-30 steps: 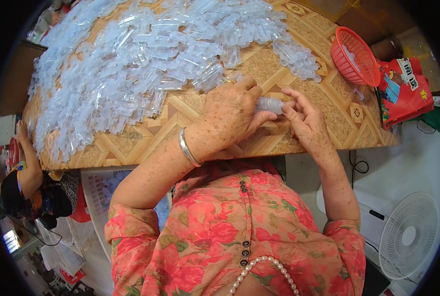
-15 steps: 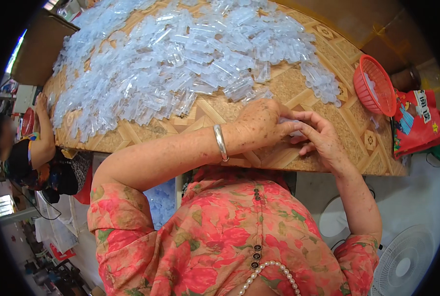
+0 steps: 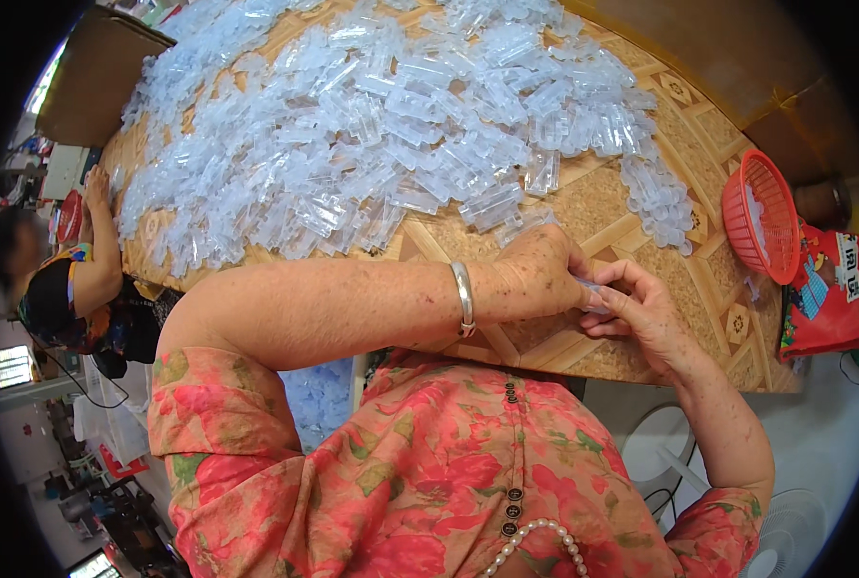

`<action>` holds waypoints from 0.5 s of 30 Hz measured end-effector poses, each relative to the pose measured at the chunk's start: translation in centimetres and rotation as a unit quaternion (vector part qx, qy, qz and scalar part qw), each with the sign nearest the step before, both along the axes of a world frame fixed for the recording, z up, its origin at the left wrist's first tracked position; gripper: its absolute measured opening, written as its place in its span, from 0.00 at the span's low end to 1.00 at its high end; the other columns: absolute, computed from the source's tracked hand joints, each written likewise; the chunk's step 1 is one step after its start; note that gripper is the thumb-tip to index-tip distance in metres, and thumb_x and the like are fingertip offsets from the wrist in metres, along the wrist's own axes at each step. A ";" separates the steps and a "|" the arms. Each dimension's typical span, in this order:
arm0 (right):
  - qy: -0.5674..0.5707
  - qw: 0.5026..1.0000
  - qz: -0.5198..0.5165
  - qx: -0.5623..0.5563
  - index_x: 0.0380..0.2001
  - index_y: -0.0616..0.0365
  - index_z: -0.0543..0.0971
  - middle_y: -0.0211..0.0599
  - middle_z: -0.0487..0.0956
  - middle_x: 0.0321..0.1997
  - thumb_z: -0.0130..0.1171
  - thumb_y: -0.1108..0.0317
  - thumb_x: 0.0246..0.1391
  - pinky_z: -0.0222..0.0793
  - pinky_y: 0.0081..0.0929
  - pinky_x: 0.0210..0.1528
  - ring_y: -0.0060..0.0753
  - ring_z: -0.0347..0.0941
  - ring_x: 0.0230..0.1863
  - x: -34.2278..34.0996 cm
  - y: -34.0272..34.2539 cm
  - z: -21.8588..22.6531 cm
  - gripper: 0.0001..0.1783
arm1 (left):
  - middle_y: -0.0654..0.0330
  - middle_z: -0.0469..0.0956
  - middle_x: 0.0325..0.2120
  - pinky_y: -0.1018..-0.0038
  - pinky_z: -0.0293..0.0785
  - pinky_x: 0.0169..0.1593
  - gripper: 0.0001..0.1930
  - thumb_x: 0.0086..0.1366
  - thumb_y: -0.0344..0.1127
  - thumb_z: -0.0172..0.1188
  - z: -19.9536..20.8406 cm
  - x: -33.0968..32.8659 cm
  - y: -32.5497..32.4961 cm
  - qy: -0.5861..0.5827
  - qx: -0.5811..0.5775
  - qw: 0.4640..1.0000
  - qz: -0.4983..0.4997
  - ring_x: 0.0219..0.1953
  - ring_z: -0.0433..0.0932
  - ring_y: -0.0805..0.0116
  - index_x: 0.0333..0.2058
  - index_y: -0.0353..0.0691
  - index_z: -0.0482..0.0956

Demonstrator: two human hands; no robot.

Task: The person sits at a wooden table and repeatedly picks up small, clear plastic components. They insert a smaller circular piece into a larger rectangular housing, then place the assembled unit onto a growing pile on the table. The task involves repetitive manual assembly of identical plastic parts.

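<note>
Glossy plastic on patterned veneer

I'm seeing translucent plastic pieces (image 3: 391,144) gleaming beyond my fingers (image 3: 584,275), lying across a smooth wood-look tabletop (image 3: 641,318).

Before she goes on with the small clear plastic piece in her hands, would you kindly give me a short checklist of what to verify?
1. Left hand on the clear plastic piece: ok.
2. Right hand also on the piece: ok.
3. Piece whole and aligned: cannot tell, mostly hidden by fingers.
4. Pile of clear plastic pieces lies on the table just beyond the hands: ok.
5. Red basket sits to her right: ok.
</note>
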State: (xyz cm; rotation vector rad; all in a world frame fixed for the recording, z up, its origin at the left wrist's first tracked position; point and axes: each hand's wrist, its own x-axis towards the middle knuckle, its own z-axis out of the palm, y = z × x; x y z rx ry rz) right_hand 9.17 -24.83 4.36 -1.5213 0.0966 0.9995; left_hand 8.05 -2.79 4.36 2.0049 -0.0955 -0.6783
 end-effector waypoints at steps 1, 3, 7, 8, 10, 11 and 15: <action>0.003 1.000 0.003 0.006 0.49 0.56 0.74 0.36 0.81 0.48 0.61 0.65 0.69 0.85 0.21 0.40 0.27 0.85 0.39 0.1 0.0 -0.1 0.11 | 0.54 0.88 0.30 0.67 0.80 0.39 0.20 0.58 0.48 0.77 0.1 -0.1 -0.1 0.000 0.001 1.000 0.003 0.33 0.84 0.68 0.42 0.38 0.90; 0.008 1.000 0.008 0.017 0.49 0.55 0.73 0.36 0.81 0.48 0.61 0.66 0.69 0.85 0.21 0.40 0.27 0.85 0.39 0.3 -0.1 -0.3 0.11 | 0.55 0.87 0.30 0.67 0.79 0.38 0.20 0.58 0.48 0.78 -0.2 -0.1 -0.2 -0.001 -0.002 1.000 0.009 0.32 0.84 0.69 0.41 0.38 0.90; 0.006 1.000 0.006 0.023 0.49 0.55 0.73 0.36 0.81 0.47 0.60 0.67 0.69 0.85 0.21 0.41 0.26 0.85 0.39 0.2 0.0 -0.7 0.11 | 0.54 0.87 0.29 0.66 0.79 0.38 0.19 0.58 0.47 0.77 -0.1 -0.3 -0.5 -0.004 -0.003 1.000 0.023 0.32 0.83 0.69 0.39 0.37 0.89; 0.003 1.000 0.003 0.022 0.49 0.55 0.72 0.35 0.81 0.47 0.60 0.67 0.69 0.85 0.20 0.41 0.26 0.85 0.38 0.2 0.0 -0.7 0.10 | 0.54 0.87 0.29 0.66 0.79 0.38 0.19 0.58 0.47 0.77 0.0 -0.3 -0.6 -0.004 0.002 1.000 0.025 0.32 0.83 0.69 0.38 0.36 0.89; -0.001 1.000 0.000 0.018 0.49 0.55 0.72 0.35 0.81 0.47 0.60 0.67 0.69 0.85 0.20 0.40 0.26 0.85 0.38 0.1 0.0 -0.7 0.10 | 0.53 0.87 0.29 0.66 0.79 0.39 0.19 0.59 0.47 0.77 -0.1 -0.4 -0.7 -0.010 -0.005 1.000 0.027 0.32 0.84 0.68 0.37 0.36 0.88; -0.003 1.000 0.000 0.014 0.49 0.55 0.72 0.35 0.81 0.47 0.60 0.67 0.69 0.85 0.20 0.40 0.26 0.85 0.38 0.1 0.0 -0.7 0.10 | 0.53 0.87 0.29 0.66 0.79 0.39 0.19 0.59 0.47 0.77 -0.2 -0.4 -0.7 -0.012 -0.009 0.999 0.028 0.32 0.84 0.68 0.37 0.35 0.88; -0.016 1.000 0.001 0.012 0.49 0.55 0.72 0.36 0.81 0.47 0.61 0.66 0.69 0.84 0.19 0.39 0.26 0.85 0.37 0.0 0.2 -0.5 0.11 | 0.52 0.87 0.30 0.66 0.80 0.39 0.19 0.58 0.46 0.77 -1.0 -0.7 -0.6 -0.044 -0.009 0.998 0.035 0.32 0.84 0.66 0.38 0.35 0.88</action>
